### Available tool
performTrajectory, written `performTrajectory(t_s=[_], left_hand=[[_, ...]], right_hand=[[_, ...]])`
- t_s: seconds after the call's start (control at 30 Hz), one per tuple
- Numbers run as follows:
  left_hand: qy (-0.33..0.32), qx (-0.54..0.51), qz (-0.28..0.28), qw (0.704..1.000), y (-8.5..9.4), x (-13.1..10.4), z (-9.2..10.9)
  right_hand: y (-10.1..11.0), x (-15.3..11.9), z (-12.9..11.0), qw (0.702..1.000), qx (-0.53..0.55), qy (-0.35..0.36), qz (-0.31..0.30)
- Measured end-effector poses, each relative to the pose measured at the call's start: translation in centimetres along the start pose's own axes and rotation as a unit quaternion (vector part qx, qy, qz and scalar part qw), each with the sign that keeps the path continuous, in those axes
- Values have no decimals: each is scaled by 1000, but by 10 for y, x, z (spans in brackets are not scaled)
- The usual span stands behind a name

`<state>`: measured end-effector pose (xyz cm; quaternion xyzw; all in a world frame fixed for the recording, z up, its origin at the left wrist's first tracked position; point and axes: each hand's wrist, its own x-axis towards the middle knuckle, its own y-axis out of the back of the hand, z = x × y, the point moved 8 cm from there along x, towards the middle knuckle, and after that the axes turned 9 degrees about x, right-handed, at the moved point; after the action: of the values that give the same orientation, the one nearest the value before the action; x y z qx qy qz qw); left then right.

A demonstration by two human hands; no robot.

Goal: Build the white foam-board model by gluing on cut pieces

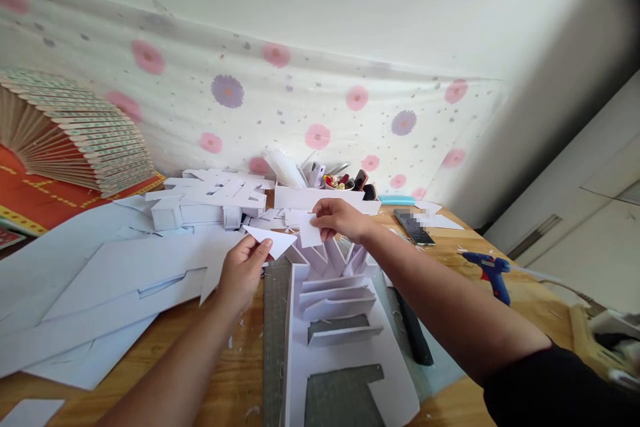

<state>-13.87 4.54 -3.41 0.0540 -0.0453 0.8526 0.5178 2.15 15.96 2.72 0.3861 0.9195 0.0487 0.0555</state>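
Between thumb and fingers, my left hand (243,271) pinches a white triangular piece of foam board (271,241). Just to its right, my right hand (340,219) grips a small, roughly rectangular white piece of board (309,230) by its right edge. The two pieces are close together in the air. Below them lies a white board structure (390,347) with upright strips and zigzag walls, its far end partly covered by my right hand. It rests on a dark green cutting mat (276,340).
Cut white sheets (125,273) and a letter-like board form (215,193) lie at left. A white box (320,200) of tools stands at the back. On the right are a phone (413,225), a blue glue gun (493,270) and a black-handled tool (414,330).
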Motion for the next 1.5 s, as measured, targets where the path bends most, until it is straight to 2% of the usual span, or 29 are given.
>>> performTrajectory(t_s=[0.07, 0.17, 0.3, 0.4, 0.47, 0.57, 0.7, 0.83, 0.93, 1.03, 1.27, 1.5], left_hand=[[-6, 27, 0, 1000, 0, -1, 2], [-26, 65, -9, 998, -2, -1, 4], [-43, 105, -25, 993, -7, 1, -1], [-60, 112, -30, 991, -10, 1, -1], [-71, 104, -24, 992, -10, 1, 1], [-93, 95, -23, 991, -12, -3, 6], [-135, 157, -61, 976, -24, -13, 12], [-166, 198, -87, 962, -36, -18, 9], [-162, 200, -89, 962, -39, -17, 3], [-159, 202, -77, 963, -36, -15, 1], [-163, 206, -101, 960, -40, -17, 0], [-161, 217, -107, 957, -43, -18, -2]], right_hand=[[13, -7, 4, 1000, -10, -6, 28], [29, -21, 8, 996, -43, 24, 78], [46, -40, 15, 970, -163, 77, 161], [52, -56, 17, 948, -236, 92, 192], [51, -70, 13, 948, -222, 116, 194], [37, -101, 10, 966, -121, 155, 169], [-6, -149, 31, 984, -3, 131, 118], [-47, -184, 59, 982, -24, 133, 133], [-71, -189, 74, 985, -66, 120, 104], [-84, -187, 80, 990, -65, 110, 58], [-103, -198, 77, 981, -96, 167, -18], [-110, -204, 75, 968, -112, 221, -34]])
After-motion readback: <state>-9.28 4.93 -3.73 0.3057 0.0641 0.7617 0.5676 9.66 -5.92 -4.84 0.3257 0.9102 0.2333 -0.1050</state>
